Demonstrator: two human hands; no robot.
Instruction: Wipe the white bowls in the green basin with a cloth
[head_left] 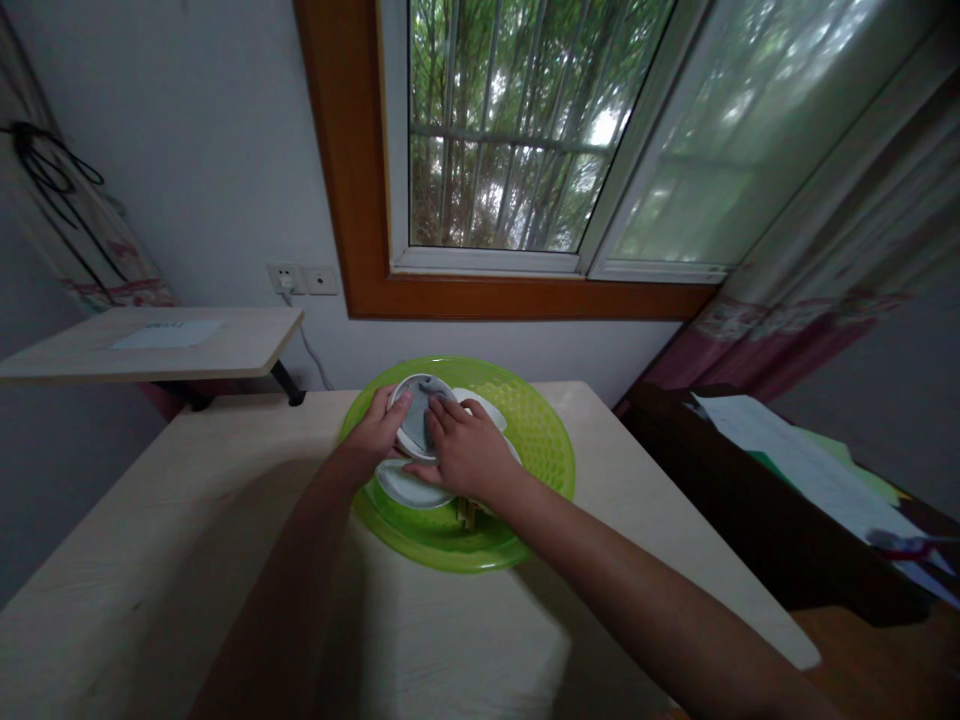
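A round green plastic basin [540, 440] sits on a pale wooden table [187, 520]. Inside it lie white dishes, one flat plate [405, 487] under my hands. My left hand [379, 430] grips the left rim of a small white bowl [416, 420] held tilted over the basin. My right hand [465, 450] presses a grey cloth [433, 405] against the bowl's inside, fingers closed on it. Another white dish [484, 405] shows just behind my right hand. Something small and brownish [466, 513] pokes out below my right wrist; I cannot make it out.
A smaller side table [225, 345] with a white sheet [169, 333] stands at the left, by a wall socket [302, 279]. A barred window [517, 130] is straight ahead. To the right is a dark desk [750, 510] with papers [802, 465] and a curtain [847, 270].
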